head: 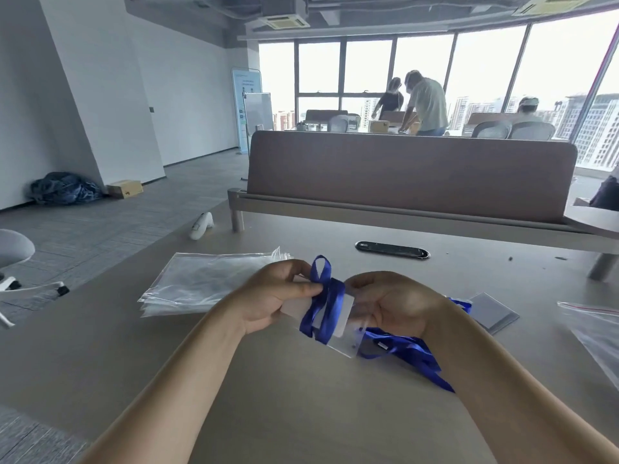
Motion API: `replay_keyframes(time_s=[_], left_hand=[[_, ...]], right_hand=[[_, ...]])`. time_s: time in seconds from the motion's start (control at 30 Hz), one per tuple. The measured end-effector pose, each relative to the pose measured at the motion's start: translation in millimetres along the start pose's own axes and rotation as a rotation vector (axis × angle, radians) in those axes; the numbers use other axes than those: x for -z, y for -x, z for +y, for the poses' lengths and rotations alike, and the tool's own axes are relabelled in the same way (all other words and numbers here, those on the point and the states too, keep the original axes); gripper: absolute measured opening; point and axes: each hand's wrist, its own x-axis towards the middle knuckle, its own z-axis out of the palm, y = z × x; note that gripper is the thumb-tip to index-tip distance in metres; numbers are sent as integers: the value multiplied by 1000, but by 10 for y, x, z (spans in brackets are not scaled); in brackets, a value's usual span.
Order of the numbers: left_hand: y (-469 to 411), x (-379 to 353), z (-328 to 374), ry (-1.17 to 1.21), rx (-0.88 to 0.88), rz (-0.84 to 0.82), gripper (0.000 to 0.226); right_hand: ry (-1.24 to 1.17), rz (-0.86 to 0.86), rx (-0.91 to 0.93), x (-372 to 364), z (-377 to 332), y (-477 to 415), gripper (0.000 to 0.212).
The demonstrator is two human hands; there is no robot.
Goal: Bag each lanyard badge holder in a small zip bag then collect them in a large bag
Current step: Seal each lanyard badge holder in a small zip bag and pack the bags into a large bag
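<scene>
Glossy blue ribbon lanyard (326,308) of woven cloth, clear smooth plastic badge holder (338,324), shiny crinkled clear plastic bags (207,283), matt pale wood-look table (301,396), matt brown cloth divider (408,175), glossy black plastic cable slot (392,250)

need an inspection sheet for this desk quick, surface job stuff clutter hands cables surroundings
surface: pale table with a black grommet set in it
job's things: clear badge holder wrapped in a blue lanyard, held above the table; stack of zip bags at left; loose lanyards under the right wrist; spare holders at right; red-strip bag at the right edge
clutter: white handheld device near the far left edge
grippers: left hand pinches the lanyard; right hand grips the badge holder
cables: nothing seen
surroundings: brown divider; people by the windows; cardboard box and blue bundle on the floor
</scene>
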Motion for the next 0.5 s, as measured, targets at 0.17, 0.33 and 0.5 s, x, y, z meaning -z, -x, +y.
replay_keyframes(time_s=[0.17, 0.33, 0.5], left_hand=[[-41, -48, -58, -326, -11, 19, 12], [-83, -22, -104, -574, 8, 117, 21], [-62, 61, -163, -699, 5, 179, 26]], right_hand=[[151, 33, -47, 27, -6, -12, 55], [528, 186, 35, -138, -47, -98, 58], [732, 297, 90, -246, 32, -261, 18]])
